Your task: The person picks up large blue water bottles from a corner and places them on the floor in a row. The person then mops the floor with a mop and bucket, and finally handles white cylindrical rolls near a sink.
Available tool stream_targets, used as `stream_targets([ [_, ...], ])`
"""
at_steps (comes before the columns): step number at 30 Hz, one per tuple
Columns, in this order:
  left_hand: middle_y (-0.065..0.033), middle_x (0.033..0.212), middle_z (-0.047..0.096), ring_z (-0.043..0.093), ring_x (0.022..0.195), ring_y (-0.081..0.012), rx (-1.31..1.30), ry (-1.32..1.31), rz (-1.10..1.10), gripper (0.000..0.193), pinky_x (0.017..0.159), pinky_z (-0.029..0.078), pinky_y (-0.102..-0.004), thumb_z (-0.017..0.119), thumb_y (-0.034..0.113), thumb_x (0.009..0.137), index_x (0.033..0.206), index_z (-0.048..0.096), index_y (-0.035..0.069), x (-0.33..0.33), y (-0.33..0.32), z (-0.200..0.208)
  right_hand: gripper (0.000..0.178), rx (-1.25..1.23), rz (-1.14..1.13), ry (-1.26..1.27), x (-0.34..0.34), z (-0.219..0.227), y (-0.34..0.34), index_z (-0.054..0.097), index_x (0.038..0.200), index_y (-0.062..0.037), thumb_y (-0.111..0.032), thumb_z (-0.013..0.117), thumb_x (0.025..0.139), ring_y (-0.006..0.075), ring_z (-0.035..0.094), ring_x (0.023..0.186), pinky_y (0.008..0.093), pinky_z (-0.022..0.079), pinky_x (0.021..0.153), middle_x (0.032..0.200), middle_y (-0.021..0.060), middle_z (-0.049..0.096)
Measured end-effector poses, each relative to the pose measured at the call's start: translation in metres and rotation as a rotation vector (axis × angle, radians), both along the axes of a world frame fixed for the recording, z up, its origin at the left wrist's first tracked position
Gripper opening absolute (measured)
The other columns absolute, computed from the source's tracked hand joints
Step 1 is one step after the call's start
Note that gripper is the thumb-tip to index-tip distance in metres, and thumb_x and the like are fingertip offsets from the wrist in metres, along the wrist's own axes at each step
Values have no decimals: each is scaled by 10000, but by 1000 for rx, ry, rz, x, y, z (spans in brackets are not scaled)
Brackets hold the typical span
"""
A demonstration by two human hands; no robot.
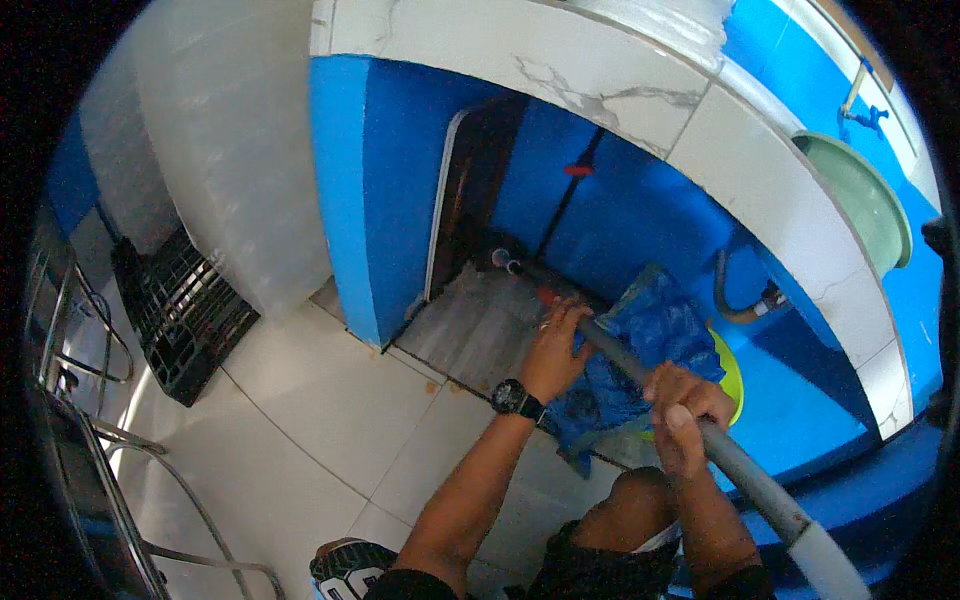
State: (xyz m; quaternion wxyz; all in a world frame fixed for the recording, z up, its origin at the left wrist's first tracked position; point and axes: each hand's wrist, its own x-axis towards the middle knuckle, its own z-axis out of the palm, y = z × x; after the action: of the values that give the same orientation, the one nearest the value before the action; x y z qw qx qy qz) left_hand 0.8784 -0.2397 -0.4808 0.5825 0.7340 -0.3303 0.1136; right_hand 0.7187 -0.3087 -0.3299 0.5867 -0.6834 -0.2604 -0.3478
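A long grey pipe [755, 482] runs slantwise from the recess under the counter to the lower right, where a lighter section covers its end. My right hand [688, 412] is wrapped round its middle. Farther along, my left hand [556, 352], with a black watch [516, 399] on the wrist, grips the pipe near its far part. Just beyond those fingers is a small red piece [548, 294], partly hidden. A crumpled blue plastic sheet [655, 325] lies beneath the pipe, over a yellow-green basin [730, 375].
The marble-tiled counter [620, 85] arches over the recess, beside a blue pillar [345, 200]. A bent grey hose [735, 300] hangs at the right wall. At left are a black plastic crate [190, 310] and metal chair frames [120, 480]. A green basin [865, 195] sits above.
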Motion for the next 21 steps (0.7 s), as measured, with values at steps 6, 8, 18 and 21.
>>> stream_targets([
  [6, -219, 1390, 570, 575, 1245, -400, 176, -159, -179, 627, 986, 509, -512, 820, 335, 676, 1225, 612, 114, -27, 24, 51, 310, 52, -37, 136, -82, 64, 5, 461, 691, -166, -207, 710, 871, 126, 458, 502, 347, 423, 555, 588, -35, 474],
  [8, -164, 1127, 608, 627, 1022, -380, -28, -358, -152, 453, 815, 534, -489, 808, 306, 702, 1047, 611, 89, -49, 22, 68, 374, 55, 26, 113, -98, 98, 7, 476, 637, -154, -250, 764, 857, 121, 467, 402, 319, 460, 433, 526, -34, 499],
  [18, -86, 774, 555, 612, 772, -317, -225, -364, -93, 219, 695, 502, -440, 782, 180, 734, 810, 595, 95, -39, 0, 42, 379, 110, -37, 9, -90, 66, 23, 479, 605, -158, -217, 755, 857, 154, 515, 422, 331, 470, 429, 561, -5, 553],
  [21, -131, 900, 584, 598, 910, -377, -46, -207, 26, 196, 779, 471, -495, 746, 193, 838, 851, 594, 70, 0, -4, 7, 292, 2, -48, -8, -48, 13, 21, 510, 642, -141, -173, 727, 836, 199, 541, 494, 370, 465, 476, 622, 42, 578],
])
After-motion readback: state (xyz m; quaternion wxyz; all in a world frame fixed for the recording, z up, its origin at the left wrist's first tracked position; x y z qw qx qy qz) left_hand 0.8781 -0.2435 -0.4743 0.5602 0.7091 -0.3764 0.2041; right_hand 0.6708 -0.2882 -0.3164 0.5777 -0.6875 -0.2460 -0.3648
